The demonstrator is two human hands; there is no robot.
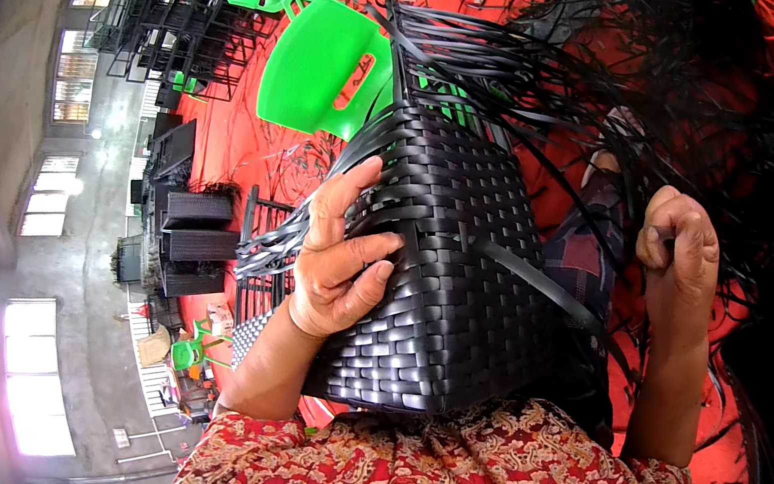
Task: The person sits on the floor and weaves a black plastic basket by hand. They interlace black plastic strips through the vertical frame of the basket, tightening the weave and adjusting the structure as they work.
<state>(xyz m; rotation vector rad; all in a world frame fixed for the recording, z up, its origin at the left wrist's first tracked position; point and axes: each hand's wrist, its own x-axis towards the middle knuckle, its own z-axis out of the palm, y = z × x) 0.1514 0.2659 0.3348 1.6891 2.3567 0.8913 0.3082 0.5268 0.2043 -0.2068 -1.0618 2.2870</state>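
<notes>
My left hand (341,260) lies spread flat against the side of the black woven plastic-strip basket (448,272) propped on my lap, while my right hand (677,250) is fisted tight around one loose black weaving strip (542,285), pulling it taut. The lower walls look fully woven; many loose strip ends (496,67) at the top remain unwoven.

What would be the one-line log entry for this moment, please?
left hand: flat on woven panel | right hand: fist on black strip | behind: green chair
</notes>
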